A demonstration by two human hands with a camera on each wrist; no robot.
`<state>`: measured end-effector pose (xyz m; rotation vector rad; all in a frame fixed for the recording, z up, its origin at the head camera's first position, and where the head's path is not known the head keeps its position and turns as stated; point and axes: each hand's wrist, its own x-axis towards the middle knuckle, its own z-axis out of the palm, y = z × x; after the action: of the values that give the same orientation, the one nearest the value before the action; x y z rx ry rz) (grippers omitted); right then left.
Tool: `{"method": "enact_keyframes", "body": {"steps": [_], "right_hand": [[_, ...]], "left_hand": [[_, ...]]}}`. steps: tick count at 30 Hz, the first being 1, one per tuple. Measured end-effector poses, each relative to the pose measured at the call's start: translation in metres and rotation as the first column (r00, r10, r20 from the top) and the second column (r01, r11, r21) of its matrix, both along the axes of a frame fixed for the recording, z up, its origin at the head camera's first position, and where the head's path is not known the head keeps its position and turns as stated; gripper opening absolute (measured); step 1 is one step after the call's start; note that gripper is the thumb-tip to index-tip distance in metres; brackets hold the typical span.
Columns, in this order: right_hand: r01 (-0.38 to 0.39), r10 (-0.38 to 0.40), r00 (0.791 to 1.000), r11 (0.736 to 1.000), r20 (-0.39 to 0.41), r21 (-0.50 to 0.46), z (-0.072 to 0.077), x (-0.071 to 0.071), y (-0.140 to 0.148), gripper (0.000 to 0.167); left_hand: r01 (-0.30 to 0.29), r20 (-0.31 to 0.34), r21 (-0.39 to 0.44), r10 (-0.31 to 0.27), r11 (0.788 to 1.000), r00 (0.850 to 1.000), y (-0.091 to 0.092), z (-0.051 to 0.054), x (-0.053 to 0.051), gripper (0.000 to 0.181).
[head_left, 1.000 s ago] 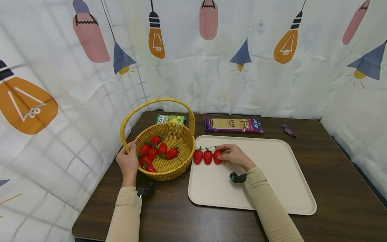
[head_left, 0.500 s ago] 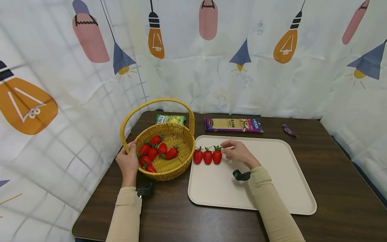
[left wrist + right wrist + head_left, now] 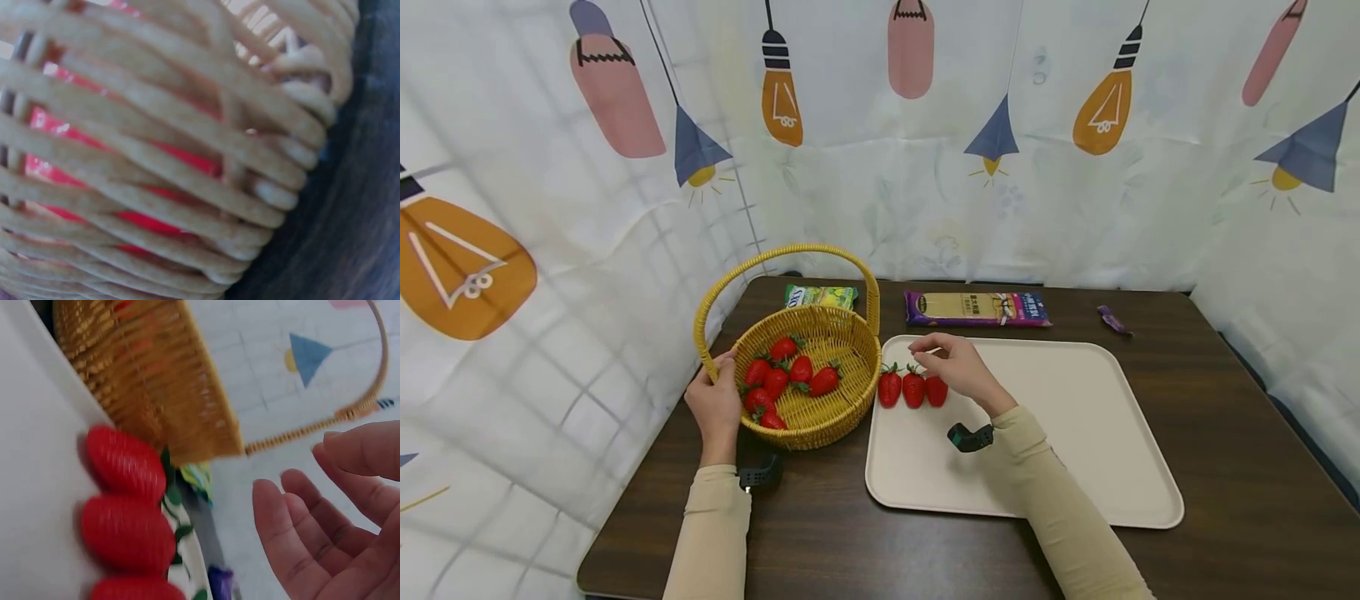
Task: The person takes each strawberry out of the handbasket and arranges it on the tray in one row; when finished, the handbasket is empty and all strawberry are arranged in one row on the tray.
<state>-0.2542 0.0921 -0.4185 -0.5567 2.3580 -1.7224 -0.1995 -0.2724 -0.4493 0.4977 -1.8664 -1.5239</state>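
A yellow wicker basket [image 3: 850, 417] with a tall arched handle holds several strawberries [image 3: 824, 381]. At its left side my left hand [image 3: 715, 408] grips the rim near the foot of the handle. The left wrist view shows only the basket's weave [image 3: 156, 150], with red behind the gaps. Three strawberries [image 3: 890, 389] lie in a row at the left end of a cream tray [image 3: 1037, 450], leaves pointing away from me. Above this row hovers my right hand [image 3: 958, 371], fingers loosely bent and nothing between them; it partly covers the rightmost strawberry in the head view.
Behind the basket lies a green snack packet [image 3: 822, 297]. A purple pack of noodles [image 3: 977, 308] sits past the tray's far edge, and a small purple wrapped sweet [image 3: 1114, 320] lies to its right. A patterned curtain [image 3: 865, 192] surrounds the dark wooden table [image 3: 842, 542].
My right hand has let go of the rightmost strawberry, drawn a little right, then lifted and moved left above the row. My left hand and the basket stay in place.
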Motion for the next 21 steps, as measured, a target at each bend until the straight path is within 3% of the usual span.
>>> {"method": "enact_keyframes", "body": {"steps": [7,14,21], "right_hand": [[-0.091,0.087,0.993,0.994,-0.077,-0.054,0.014,0.006,-0.050,0.029],[-0.166,0.162,0.974,0.986,-0.160,-0.010,0.006,0.011,-0.099,0.027],[-0.209,0.220,0.963,0.974,-0.158,0.083,0.002,0.013,-0.135,0.027]], "left_hand": [[-0.011,0.005,-0.008,0.011,1.000,1.000,-0.001,-0.001,0.000,0.030],[-0.001,-0.003,-0.007,0.001,1.000,1.000,-0.001,0.000,0.000,0.031],[-0.006,-0.003,0.003,0.006,1.000,1.000,-0.001,-0.001,-0.001,0.030]]}}
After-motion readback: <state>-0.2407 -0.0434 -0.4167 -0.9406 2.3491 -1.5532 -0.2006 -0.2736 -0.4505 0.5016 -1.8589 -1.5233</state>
